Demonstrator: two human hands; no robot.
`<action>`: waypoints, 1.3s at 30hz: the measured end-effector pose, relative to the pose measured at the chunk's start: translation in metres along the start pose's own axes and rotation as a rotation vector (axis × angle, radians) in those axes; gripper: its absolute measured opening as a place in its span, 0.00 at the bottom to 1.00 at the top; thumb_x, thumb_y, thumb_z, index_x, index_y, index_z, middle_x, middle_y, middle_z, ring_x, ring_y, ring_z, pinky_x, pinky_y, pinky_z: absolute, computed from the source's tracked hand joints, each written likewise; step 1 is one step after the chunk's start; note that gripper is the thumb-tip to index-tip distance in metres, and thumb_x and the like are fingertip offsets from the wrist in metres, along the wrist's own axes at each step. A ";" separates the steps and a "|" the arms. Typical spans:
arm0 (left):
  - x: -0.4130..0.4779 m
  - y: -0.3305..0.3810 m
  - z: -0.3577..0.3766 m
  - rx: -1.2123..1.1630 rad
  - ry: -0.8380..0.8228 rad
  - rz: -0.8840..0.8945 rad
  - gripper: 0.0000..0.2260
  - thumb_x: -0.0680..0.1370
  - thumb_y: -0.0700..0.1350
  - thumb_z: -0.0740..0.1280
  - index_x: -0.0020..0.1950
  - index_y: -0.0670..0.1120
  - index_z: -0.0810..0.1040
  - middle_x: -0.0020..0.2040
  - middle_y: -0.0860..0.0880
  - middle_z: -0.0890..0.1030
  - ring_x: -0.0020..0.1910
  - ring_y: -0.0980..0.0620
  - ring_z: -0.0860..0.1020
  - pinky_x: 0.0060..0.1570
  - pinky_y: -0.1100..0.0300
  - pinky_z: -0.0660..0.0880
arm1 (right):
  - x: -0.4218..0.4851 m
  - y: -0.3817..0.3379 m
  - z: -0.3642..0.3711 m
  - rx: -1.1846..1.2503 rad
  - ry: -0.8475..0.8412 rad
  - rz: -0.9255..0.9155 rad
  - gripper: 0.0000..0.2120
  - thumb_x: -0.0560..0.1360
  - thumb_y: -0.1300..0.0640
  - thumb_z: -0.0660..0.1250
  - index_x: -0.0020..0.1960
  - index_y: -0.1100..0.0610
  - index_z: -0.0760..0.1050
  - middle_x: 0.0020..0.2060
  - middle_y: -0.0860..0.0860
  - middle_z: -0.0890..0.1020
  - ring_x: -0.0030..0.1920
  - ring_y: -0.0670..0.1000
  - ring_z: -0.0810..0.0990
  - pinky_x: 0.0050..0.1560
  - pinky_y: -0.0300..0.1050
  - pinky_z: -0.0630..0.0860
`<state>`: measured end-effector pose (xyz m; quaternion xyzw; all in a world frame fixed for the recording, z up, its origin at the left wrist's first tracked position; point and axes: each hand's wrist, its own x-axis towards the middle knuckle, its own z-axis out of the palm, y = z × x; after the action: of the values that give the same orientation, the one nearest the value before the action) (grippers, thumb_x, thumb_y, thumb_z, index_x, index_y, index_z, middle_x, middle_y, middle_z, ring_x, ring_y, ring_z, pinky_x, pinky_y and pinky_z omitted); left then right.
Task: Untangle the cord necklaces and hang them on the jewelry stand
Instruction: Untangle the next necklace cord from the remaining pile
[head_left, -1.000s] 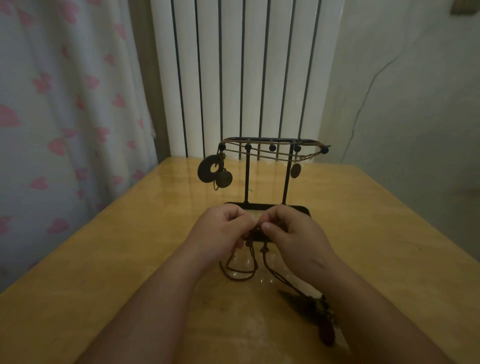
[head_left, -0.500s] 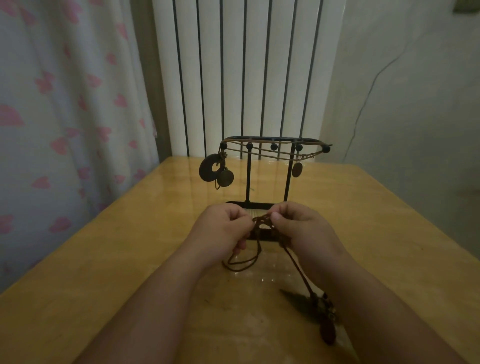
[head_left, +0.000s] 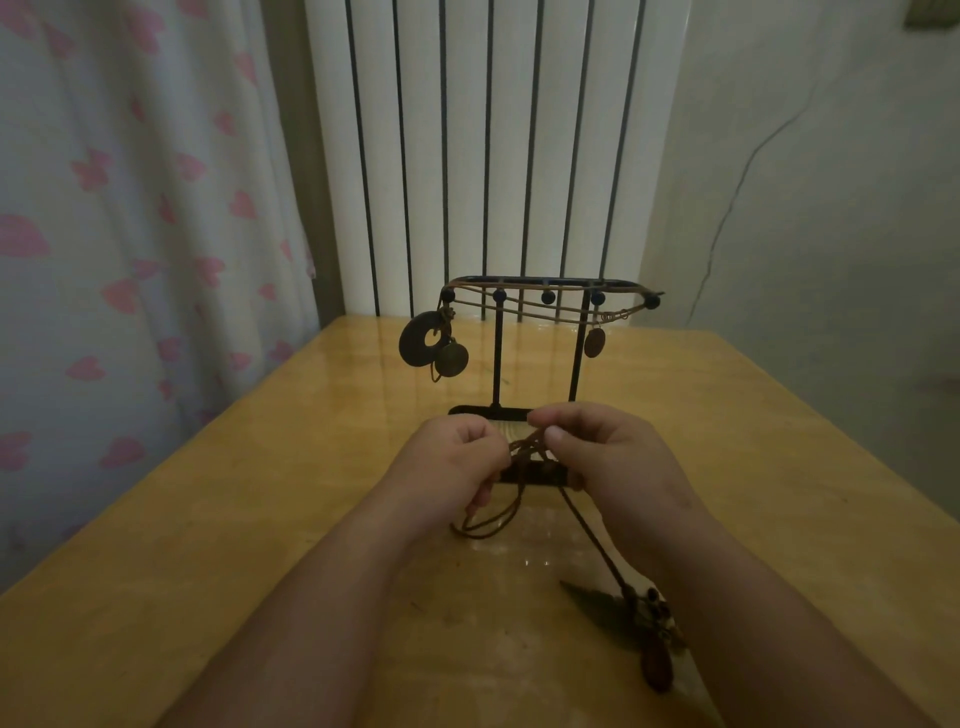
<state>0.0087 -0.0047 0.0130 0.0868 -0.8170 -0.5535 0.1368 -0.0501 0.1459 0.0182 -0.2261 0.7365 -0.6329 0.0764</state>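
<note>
Nothing legible anywhere in the frame: no text, label, brand, number or sign on stand (head_left: 483, 413), pendants (head_left: 413, 348), cord (head_left: 522, 449), table (head_left: 311, 493) or curtain (head_left: 130, 208) at left, only a pink printed pattern there.
</note>
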 end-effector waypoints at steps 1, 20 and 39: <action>0.000 0.000 0.000 -0.012 -0.010 -0.008 0.09 0.76 0.41 0.63 0.36 0.47 0.77 0.30 0.50 0.74 0.31 0.51 0.73 0.34 0.56 0.70 | 0.000 0.000 -0.001 0.057 0.007 0.032 0.10 0.79 0.61 0.64 0.49 0.48 0.82 0.45 0.47 0.83 0.49 0.48 0.80 0.47 0.43 0.74; 0.001 -0.004 -0.003 -0.363 -0.154 -0.120 0.05 0.80 0.41 0.65 0.50 0.43 0.81 0.47 0.39 0.85 0.42 0.47 0.83 0.38 0.59 0.78 | 0.003 0.005 0.001 0.179 -0.086 0.044 0.09 0.79 0.64 0.62 0.50 0.56 0.80 0.40 0.52 0.81 0.40 0.51 0.77 0.42 0.45 0.76; -0.001 0.001 -0.001 -0.466 -0.067 0.018 0.09 0.77 0.31 0.64 0.53 0.41 0.78 0.36 0.44 0.82 0.35 0.50 0.81 0.35 0.60 0.78 | -0.001 -0.002 -0.002 0.214 -0.189 0.066 0.09 0.75 0.68 0.62 0.47 0.57 0.78 0.31 0.46 0.80 0.27 0.41 0.75 0.31 0.40 0.68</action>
<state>0.0101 -0.0042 0.0143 0.0271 -0.6718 -0.7285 0.1311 -0.0499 0.1474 0.0202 -0.2507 0.6614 -0.6810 0.1898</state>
